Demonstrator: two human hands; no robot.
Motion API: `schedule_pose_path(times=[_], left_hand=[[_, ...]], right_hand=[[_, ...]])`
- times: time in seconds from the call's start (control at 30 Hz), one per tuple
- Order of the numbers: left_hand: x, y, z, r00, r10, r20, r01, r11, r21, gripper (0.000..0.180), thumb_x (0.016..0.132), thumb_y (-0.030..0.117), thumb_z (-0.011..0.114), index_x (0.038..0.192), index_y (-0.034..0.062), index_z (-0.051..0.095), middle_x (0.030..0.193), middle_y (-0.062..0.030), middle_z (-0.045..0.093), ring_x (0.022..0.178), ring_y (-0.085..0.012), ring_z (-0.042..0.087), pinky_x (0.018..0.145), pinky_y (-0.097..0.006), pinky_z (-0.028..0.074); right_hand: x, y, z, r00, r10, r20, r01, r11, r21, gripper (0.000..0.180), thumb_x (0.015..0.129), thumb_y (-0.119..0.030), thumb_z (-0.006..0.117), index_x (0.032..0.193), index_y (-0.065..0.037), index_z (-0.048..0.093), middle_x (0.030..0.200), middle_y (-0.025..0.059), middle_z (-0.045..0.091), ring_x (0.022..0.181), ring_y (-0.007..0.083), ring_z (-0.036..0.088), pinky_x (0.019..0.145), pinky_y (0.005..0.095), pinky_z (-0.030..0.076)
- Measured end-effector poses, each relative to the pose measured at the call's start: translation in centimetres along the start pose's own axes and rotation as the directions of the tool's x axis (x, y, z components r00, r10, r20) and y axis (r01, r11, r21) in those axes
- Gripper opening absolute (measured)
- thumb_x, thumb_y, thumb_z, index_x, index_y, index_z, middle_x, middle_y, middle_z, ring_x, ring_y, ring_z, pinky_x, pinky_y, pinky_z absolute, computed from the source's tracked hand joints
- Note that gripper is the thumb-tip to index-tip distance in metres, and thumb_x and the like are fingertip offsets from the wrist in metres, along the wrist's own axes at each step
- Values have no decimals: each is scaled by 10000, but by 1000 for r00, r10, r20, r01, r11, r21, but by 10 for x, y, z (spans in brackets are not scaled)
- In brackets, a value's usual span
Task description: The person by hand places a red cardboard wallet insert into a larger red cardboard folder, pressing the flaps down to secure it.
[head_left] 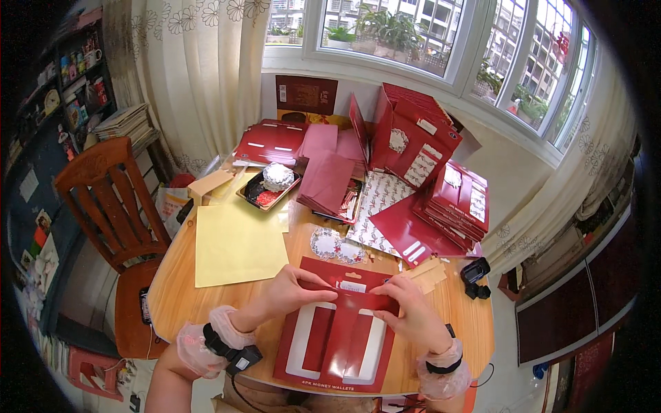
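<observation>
A large dark red card packet (296, 368) with two white-edged tall panels lies on the table right in front of me. Over its upper half, my left hand (292, 294) and my right hand (411, 310) pinch the two ends of a glossy dark red paper strip (361, 300). Whether the strip is a separate piece or a folded part of the packet, I cannot tell. Round white printed paper pieces (325, 243) lie just beyond my left hand. Small tan paper pieces (427, 274) lie beyond my right hand.
A yellow sheet (241, 248) covers the table's left side, with a black tray (256, 197) of round and red pieces behind. Plum envelopes (323, 182), a filled red box (413, 141) and stacked red packets (458, 203) stand farther back. A black device (475, 275) sits right; a wooden chair (113, 199) stands left.
</observation>
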State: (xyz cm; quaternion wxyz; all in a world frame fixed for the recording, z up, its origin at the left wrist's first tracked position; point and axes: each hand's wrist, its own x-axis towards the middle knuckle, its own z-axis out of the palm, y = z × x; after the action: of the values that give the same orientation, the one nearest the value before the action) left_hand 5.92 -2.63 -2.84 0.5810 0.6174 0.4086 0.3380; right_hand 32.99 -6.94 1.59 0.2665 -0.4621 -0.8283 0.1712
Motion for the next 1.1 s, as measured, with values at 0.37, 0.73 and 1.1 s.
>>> schedule_pose_path(times=[0.37, 0.73, 1.1], left_hand=[[-4, 6, 16, 993, 116, -26, -114, 992, 63, 182, 831, 175, 806, 926, 21, 784, 861, -33, 747, 766, -56, 628, 703, -227, 514], [1, -1, 14, 999, 5, 40, -3, 998, -64, 221, 888, 218, 755, 990, 23, 776, 910, -38, 749, 799, -67, 645, 724, -222, 515], [3, -3, 12, 999, -20, 40, 25, 990, -139, 159, 878, 181, 755, 930, 34, 787, 847, -1, 735, 782, -52, 625, 709, -213, 500]], right_hand=[[17, -7, 39, 991, -17, -136, 23, 999, 43, 143, 847, -177, 731, 837, -56, 657, 793, 58, 597, 808, 250, 555, 793, 371, 376], [20, -11, 42, 979, -34, -200, 53, 994, 92, 127, 824, -164, 741, 825, -44, 700, 834, 89, 621, 851, 283, 591, 782, 382, 415], [16, 3, 22, 997, -11, -82, 16, 998, 57, 156, 807, -178, 764, 825, -30, 721, 874, 90, 574, 884, 278, 550, 782, 378, 443]])
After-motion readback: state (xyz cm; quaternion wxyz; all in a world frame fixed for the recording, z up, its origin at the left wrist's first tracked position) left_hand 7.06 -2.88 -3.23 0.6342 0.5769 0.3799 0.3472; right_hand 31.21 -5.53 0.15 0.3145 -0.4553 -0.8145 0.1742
